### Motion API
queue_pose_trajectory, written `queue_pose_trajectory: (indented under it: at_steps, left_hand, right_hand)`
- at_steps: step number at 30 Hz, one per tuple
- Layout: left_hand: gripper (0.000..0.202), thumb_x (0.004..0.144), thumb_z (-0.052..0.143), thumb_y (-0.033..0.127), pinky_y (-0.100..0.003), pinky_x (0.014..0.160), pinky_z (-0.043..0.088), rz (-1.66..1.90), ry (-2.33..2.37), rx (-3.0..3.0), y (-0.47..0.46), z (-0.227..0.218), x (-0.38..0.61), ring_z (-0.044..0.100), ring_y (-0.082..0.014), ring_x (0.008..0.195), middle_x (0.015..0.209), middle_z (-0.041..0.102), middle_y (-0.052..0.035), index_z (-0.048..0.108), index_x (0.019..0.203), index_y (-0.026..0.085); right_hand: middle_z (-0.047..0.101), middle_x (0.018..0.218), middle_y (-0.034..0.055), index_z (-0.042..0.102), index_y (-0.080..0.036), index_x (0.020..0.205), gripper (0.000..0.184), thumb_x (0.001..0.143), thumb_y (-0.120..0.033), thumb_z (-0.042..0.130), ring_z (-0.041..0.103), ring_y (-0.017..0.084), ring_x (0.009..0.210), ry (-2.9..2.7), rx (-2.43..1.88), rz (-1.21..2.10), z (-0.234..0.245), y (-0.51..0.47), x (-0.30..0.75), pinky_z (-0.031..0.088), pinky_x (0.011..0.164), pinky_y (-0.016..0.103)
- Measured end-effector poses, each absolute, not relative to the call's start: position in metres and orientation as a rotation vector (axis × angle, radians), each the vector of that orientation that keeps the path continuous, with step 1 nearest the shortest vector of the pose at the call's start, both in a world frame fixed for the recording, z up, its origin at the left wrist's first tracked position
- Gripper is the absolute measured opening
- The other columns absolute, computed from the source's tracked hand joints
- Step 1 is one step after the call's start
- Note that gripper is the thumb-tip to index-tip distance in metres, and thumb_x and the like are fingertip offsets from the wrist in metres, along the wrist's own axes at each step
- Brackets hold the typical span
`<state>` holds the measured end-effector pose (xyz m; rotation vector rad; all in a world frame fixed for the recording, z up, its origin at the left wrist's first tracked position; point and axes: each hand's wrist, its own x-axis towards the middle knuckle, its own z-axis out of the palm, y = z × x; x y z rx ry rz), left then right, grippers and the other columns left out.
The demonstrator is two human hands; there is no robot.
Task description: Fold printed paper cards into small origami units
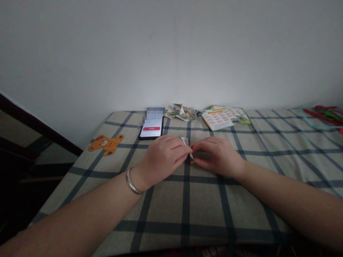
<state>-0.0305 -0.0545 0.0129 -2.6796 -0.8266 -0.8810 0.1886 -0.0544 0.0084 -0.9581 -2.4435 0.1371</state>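
My left hand [163, 157] and my right hand [217, 155] rest close together on the checked cloth [187, 203], fingertips meeting. Both pinch a small folded piece of white paper [185, 141] between them; only its tip and a lower corner show, the rest is hidden by the fingers. A silver bangle [132, 182] circles my left wrist.
A phone [151, 127] with a lit screen lies just beyond my left hand. Several small folded paper pieces [182, 112] and printed leaflets [223, 117] sit by the wall. Red and green sticks [325, 114] lie far right. A bear print [106, 144] marks the cloth at left.
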Motion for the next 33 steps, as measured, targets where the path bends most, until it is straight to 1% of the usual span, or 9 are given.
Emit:
queue_pose_trajectory:
  at_steps: [3,5,9,11,13,17,25,31,33]
  left_hand:
    - [0.010,0.089,0.059,0.020,-0.031,0.073,0.048,-0.888,-0.830,-2.648,-0.055,0.013,-0.030,0.057,-0.0167,0.081,0.083,0.064,-0.0019,0.069,0.088,0.021]
    - [0.010,0.089,0.059,0.019,-0.031,0.075,0.049,-0.903,-0.809,-2.618,-0.056,0.014,-0.031,0.057,-0.0174,0.084,0.086,0.063,-0.0031,0.069,0.089,0.021]
    - [0.011,0.088,0.058,0.017,-0.037,0.091,0.049,-0.939,-0.744,-2.582,-0.059,0.017,-0.031,0.056,-0.0198,0.102,0.105,0.064,-0.0057,0.068,0.091,0.020]
    - [0.010,0.089,0.057,0.017,-0.038,0.097,0.047,-0.938,-0.739,-2.599,-0.059,0.017,-0.031,0.055,-0.0202,0.108,0.109,0.065,-0.0047,0.066,0.092,0.020]
    - [0.009,0.090,0.057,0.018,-0.038,0.097,0.046,-0.919,-0.747,-2.642,-0.058,0.017,-0.031,0.055,-0.0195,0.107,0.105,0.067,-0.0028,0.065,0.092,0.020]
    - [0.007,0.088,0.059,0.019,-0.036,0.092,0.047,-0.945,-0.826,-2.711,-0.053,0.014,-0.030,0.058,-0.0181,0.096,0.094,0.068,-0.0009,0.064,0.092,0.020]
    - [0.004,0.086,0.060,0.017,-0.037,0.092,0.046,-0.975,-0.943,-2.757,-0.049,0.010,-0.030,0.059,-0.0176,0.090,0.090,0.068,-0.0011,0.063,0.085,0.019]
    - [0.011,0.092,0.053,0.018,-0.038,0.103,0.043,-0.989,-0.844,-2.708,-0.051,0.011,-0.030,0.058,-0.0173,0.097,0.091,0.066,-0.0027,0.063,0.088,0.017]
    - [0.012,0.093,0.051,0.019,-0.037,0.101,0.045,-0.958,-0.836,-2.700,-0.051,0.010,-0.030,0.058,-0.0174,0.097,0.092,0.064,-0.0034,0.063,0.090,0.017]
  right_hand:
    - [0.073,0.092,0.0044,0.066,-0.019,0.099,0.023,0.083,-0.036,0.064,0.068,0.019,0.086,-2.452,-0.934,0.161,0.009,-0.056,0.190,0.049,0.076,0.031]
    - [0.073,0.094,0.0049,0.065,-0.019,0.100,0.025,0.084,-0.038,0.063,0.068,0.019,0.087,-2.457,-0.920,0.169,0.009,-0.057,0.190,0.050,0.076,0.031]
    - [0.072,0.093,0.0063,0.064,-0.017,0.102,0.027,0.087,-0.039,0.058,0.068,0.020,0.084,-2.465,-0.887,0.139,0.009,-0.058,0.190,0.050,0.072,0.032]
    - [0.072,0.093,0.0067,0.064,-0.017,0.102,0.025,0.089,-0.037,0.056,0.067,0.020,0.084,-2.461,-0.874,0.146,0.009,-0.058,0.190,0.050,0.072,0.032]
    - [0.072,0.093,0.0069,0.063,-0.017,0.101,0.023,0.089,-0.035,0.055,0.067,0.019,0.085,-2.457,-0.870,0.173,0.009,-0.058,0.190,0.050,0.074,0.031]
    - [0.072,0.093,0.0059,0.063,-0.018,0.098,0.017,0.088,-0.030,0.056,0.067,0.018,0.085,-2.429,-0.855,0.208,0.010,-0.059,0.190,0.052,0.075,0.031]
    - [0.073,0.094,0.0048,0.062,-0.019,0.096,0.013,0.086,-0.023,0.055,0.067,0.018,0.085,-2.385,-0.877,0.208,0.009,-0.059,0.191,0.052,0.075,0.031]
    - [0.071,0.089,0.0041,0.062,-0.018,0.095,0.011,0.088,-0.024,0.054,0.066,0.017,0.080,-2.359,-0.901,0.123,0.008,-0.060,0.192,0.050,0.070,0.029]
    - [0.069,0.083,0.0029,0.061,-0.018,0.092,0.010,0.087,-0.026,0.057,0.064,0.015,0.074,-2.316,-0.915,0.078,0.008,-0.060,0.192,0.048,0.065,0.027]
